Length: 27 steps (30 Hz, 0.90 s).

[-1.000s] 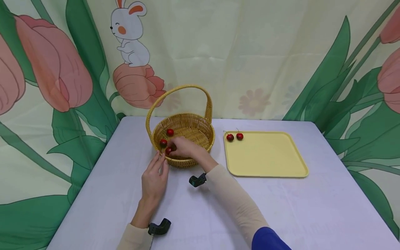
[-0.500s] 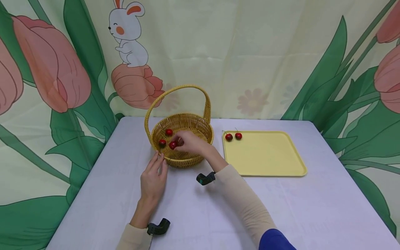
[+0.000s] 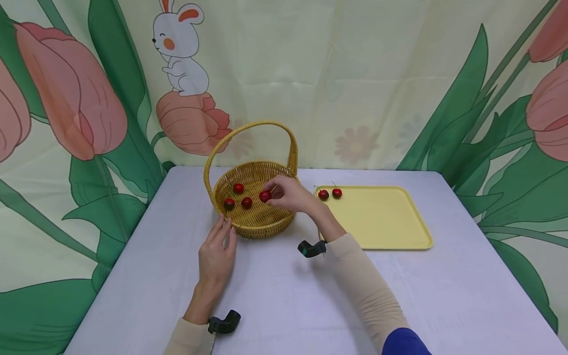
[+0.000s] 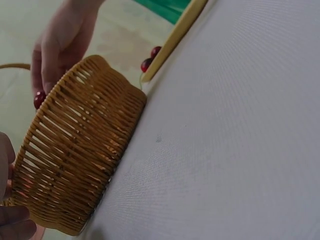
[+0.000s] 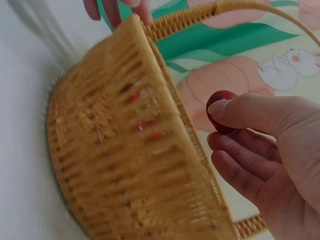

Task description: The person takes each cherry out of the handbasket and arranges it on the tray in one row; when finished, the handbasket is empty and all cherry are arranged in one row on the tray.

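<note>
My right hand [image 3: 289, 193] pinches a dark red cherry [image 3: 265, 196] between thumb and fingers, above the right side of a round wicker basket [image 3: 262, 230]. In the right wrist view that cherry [image 5: 222, 111] sits under the thumb tip, beyond the basket rim. Three more cherries lie in the basket: one at the back [image 3: 238, 188], one at the left [image 3: 229, 204] and one nearer the middle [image 3: 246, 202]. With fingers mostly straight, my left hand [image 3: 216, 259] touches the basket's front-left rim. Its fingertips [image 4: 15, 222] show against the outer wall in the left wrist view.
A yellow tray [image 3: 381, 222] lies right of the basket, with two stemmed cherries [image 3: 330, 194] at its back-left corner. The basket's tall handle [image 3: 266, 123] arches over it. A printed curtain [image 3: 355, 84] hangs behind the white-covered table [image 3: 266, 296].
My right hand has moved right and away from me across the basket, carrying the cherry. A cherry near the basket's middle now shows plainly. My left hand stays at the rim.
</note>
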Tool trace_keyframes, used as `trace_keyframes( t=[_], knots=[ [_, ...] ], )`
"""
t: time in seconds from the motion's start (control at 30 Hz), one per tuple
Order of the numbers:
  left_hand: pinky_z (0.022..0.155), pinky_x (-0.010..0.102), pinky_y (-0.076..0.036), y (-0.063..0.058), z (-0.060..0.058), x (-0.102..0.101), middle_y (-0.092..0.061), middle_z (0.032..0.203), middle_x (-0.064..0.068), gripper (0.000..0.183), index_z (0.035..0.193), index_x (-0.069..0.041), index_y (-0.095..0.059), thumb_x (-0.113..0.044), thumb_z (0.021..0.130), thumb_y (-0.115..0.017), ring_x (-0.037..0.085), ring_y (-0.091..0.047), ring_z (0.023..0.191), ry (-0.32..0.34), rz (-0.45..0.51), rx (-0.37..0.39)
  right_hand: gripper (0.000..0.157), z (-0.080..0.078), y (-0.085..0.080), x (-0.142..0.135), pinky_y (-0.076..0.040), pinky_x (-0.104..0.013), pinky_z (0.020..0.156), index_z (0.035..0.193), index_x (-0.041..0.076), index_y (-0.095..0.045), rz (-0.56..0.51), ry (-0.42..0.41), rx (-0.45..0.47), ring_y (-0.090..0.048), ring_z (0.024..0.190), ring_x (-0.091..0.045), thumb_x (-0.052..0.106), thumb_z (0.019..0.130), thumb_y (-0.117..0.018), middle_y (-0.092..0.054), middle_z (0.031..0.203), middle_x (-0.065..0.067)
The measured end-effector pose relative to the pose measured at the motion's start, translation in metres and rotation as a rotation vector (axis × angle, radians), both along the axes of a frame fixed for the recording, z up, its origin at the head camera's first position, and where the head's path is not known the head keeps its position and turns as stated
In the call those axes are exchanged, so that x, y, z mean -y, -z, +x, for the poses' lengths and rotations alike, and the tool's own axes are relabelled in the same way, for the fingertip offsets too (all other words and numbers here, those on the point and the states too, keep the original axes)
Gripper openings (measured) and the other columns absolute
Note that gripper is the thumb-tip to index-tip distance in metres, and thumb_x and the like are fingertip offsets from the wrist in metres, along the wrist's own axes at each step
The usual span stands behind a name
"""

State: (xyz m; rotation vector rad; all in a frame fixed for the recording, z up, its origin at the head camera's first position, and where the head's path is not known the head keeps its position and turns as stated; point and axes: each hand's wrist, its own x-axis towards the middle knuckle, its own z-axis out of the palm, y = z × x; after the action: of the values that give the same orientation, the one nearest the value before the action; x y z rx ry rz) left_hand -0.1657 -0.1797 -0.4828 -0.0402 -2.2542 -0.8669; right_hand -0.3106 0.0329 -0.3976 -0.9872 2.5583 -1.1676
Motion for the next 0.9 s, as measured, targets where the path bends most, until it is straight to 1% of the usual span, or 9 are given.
trace_keyframes(
  t=[0.2,0.37,0.53,0.6,0.67,0.83,0.9],
  knots=[
    [0.096,0.045,-0.055,-0.001,0.0,0.0,-0.063,0.136,0.02,0.033,0.126,0.002,-0.067,-0.013,0.097,-0.063,0.032,-0.063,0.125,-0.003,-0.003,0.009,0.033,-0.004,-0.003,-0.025,-0.061,-0.031,0.087,0.119,0.009,-0.065,-0.003,0.036,-0.017,-0.067,0.096,-0.019,0.01,0.088,-0.077,-0.067,0.112,-0.006],
    [0.095,0.045,-0.055,-0.001,0.0,0.001,-0.064,0.133,0.022,0.032,0.125,0.004,-0.068,-0.012,0.096,-0.064,0.033,-0.063,0.124,-0.003,-0.004,-0.012,0.034,-0.006,-0.005,-0.044,-0.061,-0.033,0.087,0.119,0.006,-0.065,-0.029,0.033,-0.048,-0.068,0.097,-0.02,0.007,0.087,-0.076,-0.066,0.113,-0.008],
    [0.094,0.046,-0.055,-0.001,0.0,0.0,-0.064,0.133,0.022,0.032,0.124,0.004,-0.067,-0.011,0.096,-0.064,0.034,-0.063,0.124,0.003,-0.003,-0.018,0.034,-0.01,-0.005,-0.064,-0.061,-0.036,0.085,0.118,0.001,-0.064,-0.041,0.033,-0.067,-0.07,0.097,-0.026,0.002,0.087,-0.074,-0.066,0.114,-0.014],
    [0.094,0.046,-0.055,-0.001,0.0,0.0,-0.064,0.133,0.023,0.032,0.124,0.005,-0.067,-0.011,0.096,-0.064,0.034,-0.064,0.123,0.002,-0.005,-0.019,0.033,-0.013,-0.004,-0.072,-0.062,-0.035,0.085,0.118,0.0,-0.064,-0.036,0.049,-0.062,-0.071,0.098,-0.027,0.002,0.087,-0.074,-0.067,0.114,-0.015],
    [0.094,0.046,-0.056,-0.001,0.0,0.0,-0.064,0.133,0.023,0.032,0.124,0.005,-0.068,-0.01,0.096,-0.064,0.034,-0.064,0.123,0.002,-0.006,-0.022,0.033,-0.015,-0.004,-0.082,-0.062,-0.035,0.081,0.119,0.0,-0.063,-0.029,0.074,-0.05,-0.07,0.098,-0.028,0.002,0.087,-0.074,-0.067,0.114,-0.017],
    [0.095,0.046,-0.055,-0.002,0.001,-0.001,-0.063,0.134,0.022,0.033,0.124,0.005,-0.067,-0.01,0.096,-0.065,0.034,-0.064,0.123,0.001,-0.003,-0.014,0.034,-0.021,-0.001,-0.106,-0.062,-0.038,0.074,0.12,0.001,-0.063,-0.008,0.155,-0.002,-0.07,0.098,-0.03,0.003,0.087,-0.074,-0.07,0.112,-0.019],
    [0.095,0.045,-0.055,-0.002,0.001,-0.001,-0.063,0.136,0.022,0.033,0.125,0.005,-0.067,-0.011,0.096,-0.065,0.034,-0.063,0.124,0.0,-0.002,-0.008,0.035,-0.024,0.0,-0.115,-0.061,-0.036,0.074,0.12,0.002,-0.063,0.005,0.188,0.01,-0.07,0.099,-0.031,0.005,0.087,-0.074,-0.07,0.112,-0.02]
  ],
)
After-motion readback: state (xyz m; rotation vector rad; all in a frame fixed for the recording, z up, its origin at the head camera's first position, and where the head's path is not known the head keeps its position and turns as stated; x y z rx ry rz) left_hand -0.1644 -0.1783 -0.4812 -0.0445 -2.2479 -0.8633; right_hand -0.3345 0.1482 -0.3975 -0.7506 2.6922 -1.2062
